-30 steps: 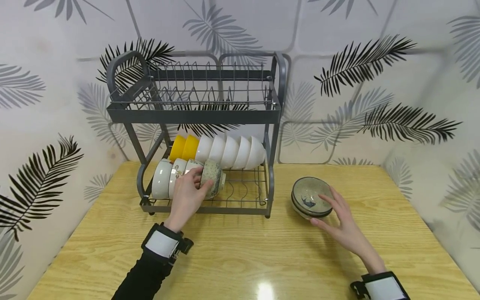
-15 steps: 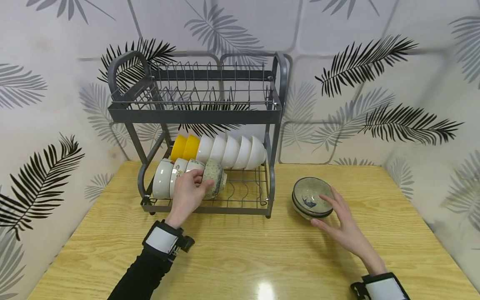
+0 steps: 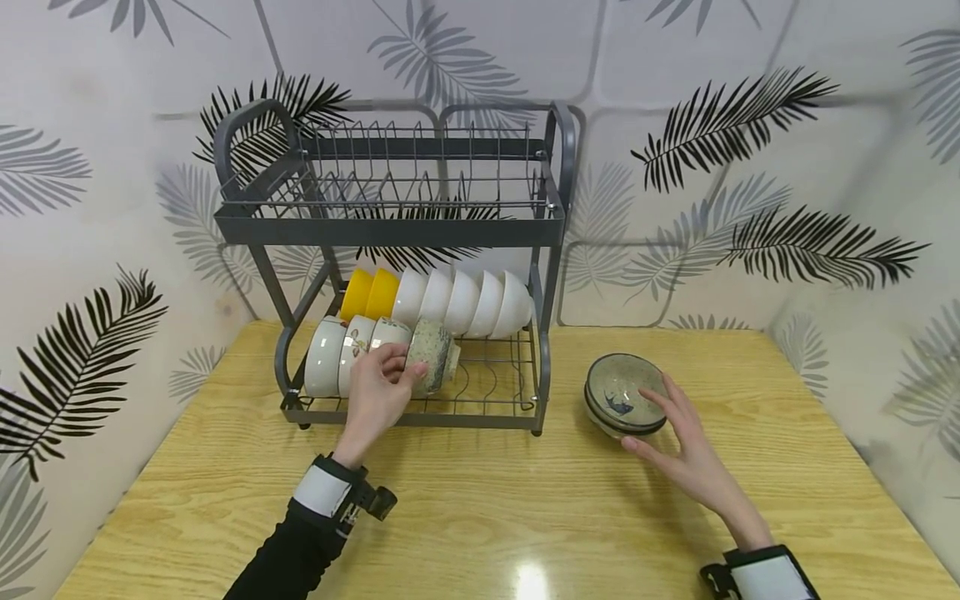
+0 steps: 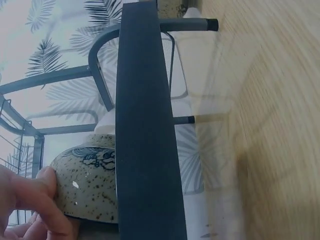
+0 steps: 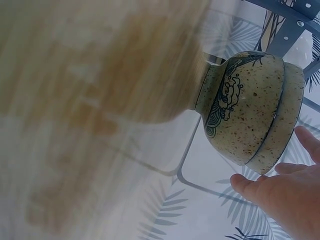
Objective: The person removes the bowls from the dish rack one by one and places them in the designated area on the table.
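Observation:
In the lower tier of a dish rack [image 3: 450,421], my left hand [image 3: 378,392] pinches a speckled bowl [image 3: 429,360] that stands on its side, its foot facing right. The left wrist view shows the fingers [image 4: 47,182] at this bowl's rim, partly hidden behind the rack's dark front bar [image 4: 145,125]. To the right of the rack, two stacked speckled bowls [image 3: 618,385] stand on the table, the upper one with a blue motif inside. My right hand [image 3: 693,458] is beside their right edge, fingers extended and thumb apart; whether it touches them I cannot tell.
Left of the held bowl stand several pale patterned bowls [image 3: 322,367]. Behind them is a row of yellow bowls [image 3: 356,293] and white bowls [image 3: 461,304]. The rack's upper tier [image 3: 390,221] overhangs this row. A patterned wall [image 3: 675,275] closes off the table's back.
The bowl in my left hand has shifted and turned slightly to the right, its foot showing more. The right hand and the stacked bowls stay put.

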`<state>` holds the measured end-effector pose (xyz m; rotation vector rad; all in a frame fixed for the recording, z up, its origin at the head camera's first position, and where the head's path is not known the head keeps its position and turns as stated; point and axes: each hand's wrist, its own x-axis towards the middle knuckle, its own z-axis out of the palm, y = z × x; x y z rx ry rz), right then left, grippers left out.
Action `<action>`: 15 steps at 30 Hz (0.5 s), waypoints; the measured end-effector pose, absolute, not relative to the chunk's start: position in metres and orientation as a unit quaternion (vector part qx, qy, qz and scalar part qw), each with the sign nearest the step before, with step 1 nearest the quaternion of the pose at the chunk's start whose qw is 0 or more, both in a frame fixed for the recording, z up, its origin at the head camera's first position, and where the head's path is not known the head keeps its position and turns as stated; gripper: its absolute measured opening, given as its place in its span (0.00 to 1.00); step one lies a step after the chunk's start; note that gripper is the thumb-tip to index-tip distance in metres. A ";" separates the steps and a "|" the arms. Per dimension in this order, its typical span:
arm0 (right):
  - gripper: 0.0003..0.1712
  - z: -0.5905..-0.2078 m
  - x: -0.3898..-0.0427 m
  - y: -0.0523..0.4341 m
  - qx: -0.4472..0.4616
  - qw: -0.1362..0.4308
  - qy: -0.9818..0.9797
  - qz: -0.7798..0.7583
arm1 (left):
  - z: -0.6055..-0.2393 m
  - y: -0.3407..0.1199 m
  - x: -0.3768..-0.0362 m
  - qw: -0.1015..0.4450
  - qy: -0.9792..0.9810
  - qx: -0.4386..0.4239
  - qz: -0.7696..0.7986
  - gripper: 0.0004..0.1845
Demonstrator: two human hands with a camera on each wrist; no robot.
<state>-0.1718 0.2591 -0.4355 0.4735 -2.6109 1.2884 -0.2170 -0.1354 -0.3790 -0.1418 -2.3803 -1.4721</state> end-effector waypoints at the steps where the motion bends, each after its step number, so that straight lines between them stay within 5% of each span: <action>1: 0.41 -0.435 -0.172 0.259 0.159 0.096 -0.881 0.435 | -0.380 -0.135 -0.216 0.167 -0.829 -0.050 -0.531 0.15; 15: 0.41 -0.436 -0.173 0.256 0.150 0.116 -0.880 0.435 | -0.390 -0.123 -0.202 0.161 -0.747 -0.031 -0.644 0.13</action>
